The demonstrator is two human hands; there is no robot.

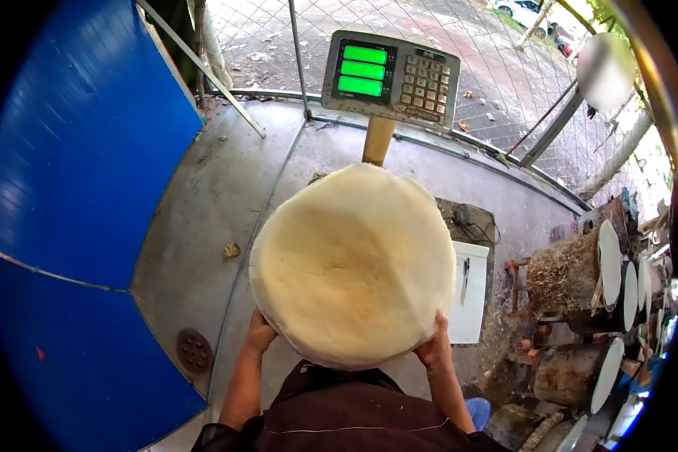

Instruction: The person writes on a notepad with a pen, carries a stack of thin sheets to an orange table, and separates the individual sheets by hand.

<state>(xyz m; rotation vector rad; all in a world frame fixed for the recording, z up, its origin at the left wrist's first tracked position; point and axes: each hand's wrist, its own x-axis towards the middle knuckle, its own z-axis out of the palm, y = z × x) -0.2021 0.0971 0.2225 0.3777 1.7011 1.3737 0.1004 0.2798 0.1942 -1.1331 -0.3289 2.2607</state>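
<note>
Head view: left hand [260,334] and right hand [435,346] gripping a pale round slab [354,264] by its near edge.
Progress: slab in hand; whether supported beneath, hidden. Beside it, paper [471,320], pen [465,280] lying on top. Beyond, scale display [392,79] lit, figures illegible.

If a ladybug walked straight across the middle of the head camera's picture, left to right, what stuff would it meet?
Blue panel → dry leaf → big pale round slab → white paper with a pen on it → crusty, speckled bucket.
</note>
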